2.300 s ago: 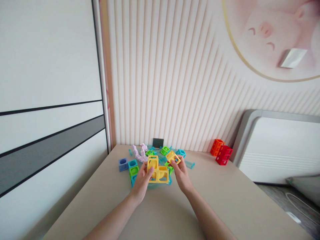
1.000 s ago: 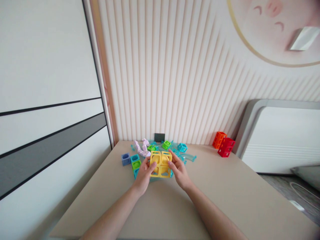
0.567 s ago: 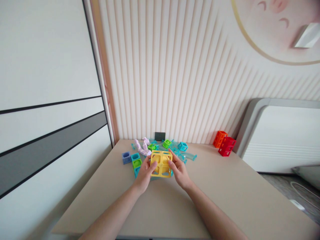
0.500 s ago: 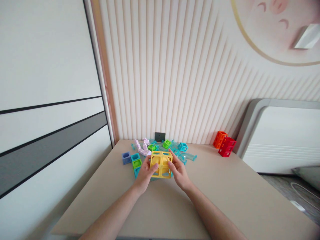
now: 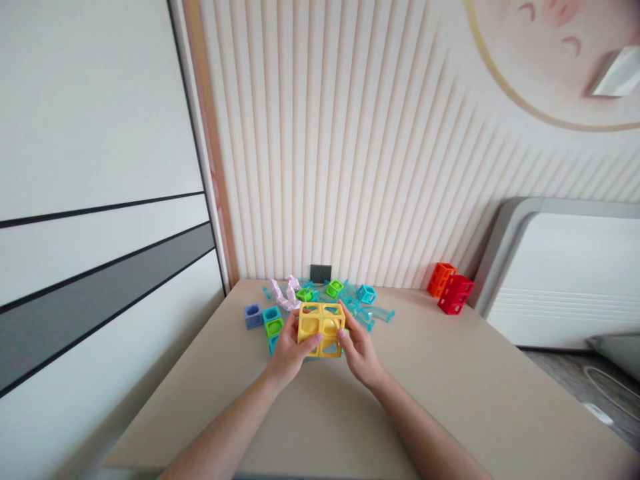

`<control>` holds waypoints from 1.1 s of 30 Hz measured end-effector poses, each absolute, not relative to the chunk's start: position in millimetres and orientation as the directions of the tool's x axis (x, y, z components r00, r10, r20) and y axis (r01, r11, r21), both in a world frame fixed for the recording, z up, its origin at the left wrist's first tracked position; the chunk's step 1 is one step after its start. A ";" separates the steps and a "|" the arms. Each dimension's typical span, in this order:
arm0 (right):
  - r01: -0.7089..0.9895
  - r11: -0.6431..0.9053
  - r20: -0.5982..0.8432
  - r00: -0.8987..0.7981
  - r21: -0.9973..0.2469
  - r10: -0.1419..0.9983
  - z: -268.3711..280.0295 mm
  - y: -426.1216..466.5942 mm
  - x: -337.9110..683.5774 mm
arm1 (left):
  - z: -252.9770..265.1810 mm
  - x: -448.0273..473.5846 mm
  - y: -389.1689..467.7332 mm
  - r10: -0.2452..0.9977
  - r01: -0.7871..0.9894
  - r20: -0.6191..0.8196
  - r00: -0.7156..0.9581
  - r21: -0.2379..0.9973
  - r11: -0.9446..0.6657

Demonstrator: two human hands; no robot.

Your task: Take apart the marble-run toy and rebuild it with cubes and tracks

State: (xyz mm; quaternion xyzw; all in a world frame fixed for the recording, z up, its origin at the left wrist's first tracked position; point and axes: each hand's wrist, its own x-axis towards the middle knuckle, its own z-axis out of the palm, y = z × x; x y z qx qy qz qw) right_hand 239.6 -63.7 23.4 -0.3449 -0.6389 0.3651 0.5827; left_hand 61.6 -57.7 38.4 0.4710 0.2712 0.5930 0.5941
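Both hands grip a block of joined yellow toy cubes (image 5: pixel 321 330) with round and square openings, held up over the table. My left hand (image 5: pixel 290 350) is closed on its left side, the thumb across the lower front. On the right side my right hand (image 5: pixel 359 347) holds it, thumb at the front edge and fingers behind. Just left of the block lie a blue-violet cube (image 5: pixel 253 316) and a joined row with a green cube (image 5: pixel 273 327) between blue ones. The yellow block hides part of what lies behind it.
Behind my hands are pale lilac pieces (image 5: pixel 284 298), clear teal track pieces (image 5: pixel 377 313), a green cube (image 5: pixel 335 288) and a teal cube (image 5: pixel 367 294). Orange cubes (image 5: pixel 441 279) and red cubes (image 5: pixel 455 295) stand at the table's right back. A ribbed wall (image 5: pixel 320 133) rises behind the table (image 5: pixel 330 420).
The yellow block has tilted slightly in my hands and shows more of its top. My left thumb has slid right and down across its front; my right thumb has moved slightly down.
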 end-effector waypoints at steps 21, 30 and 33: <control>0.203 0.533 0.548 0.021 -0.821 0.836 20.9 -58.1 232.0 | 37.5 65.5 -57.4 0.961 -0.408 0.239 0.140 0.898 -0.164; 0.230 0.573 0.591 0.016 -0.787 0.806 21.1 -58.4 234.8 | 42.0 64.3 -60.0 0.954 -0.405 0.250 0.166 0.899 -0.165; 0.210 0.558 0.575 0.024 -0.803 0.818 19.0 -57.5 234.4 | 41.7 64.5 -60.1 0.953 -0.396 0.251 0.168 0.903 -0.168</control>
